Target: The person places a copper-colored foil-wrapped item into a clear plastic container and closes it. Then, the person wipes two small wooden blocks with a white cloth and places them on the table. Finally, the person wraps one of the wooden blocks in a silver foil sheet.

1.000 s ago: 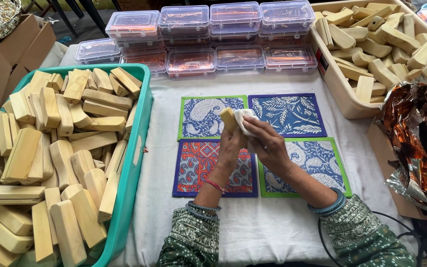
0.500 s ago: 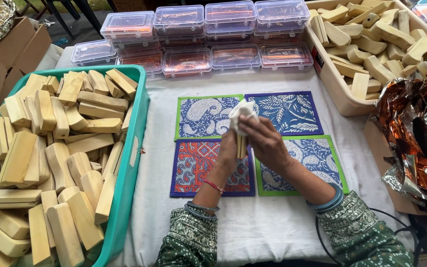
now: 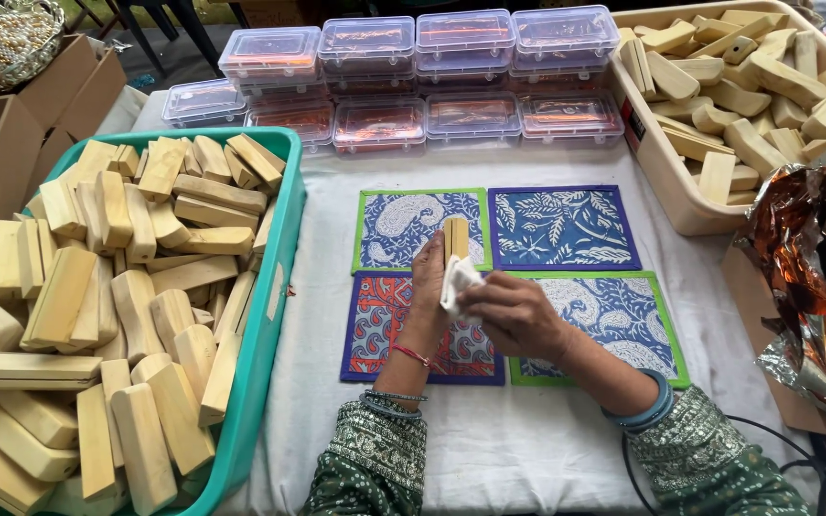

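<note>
Two hands work above four patterned mats [image 3: 513, 282]: the left hand [image 3: 429, 282] grips one upright wooden block [image 3: 456, 239], and the right hand [image 3: 513, 311] pinches a white cloth [image 3: 459, 279] against it. A teal bin [image 3: 274, 287] of blocks sits left, a beige bin [image 3: 661, 182] right, with clear boxes [image 3: 413, 76] beyond, partly cut off.

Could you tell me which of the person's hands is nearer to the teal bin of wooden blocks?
Left. The left hand, holding a wooden block upright, is closer to the teal bin; the right hand, holding a white cloth, lies farther from it.
</note>
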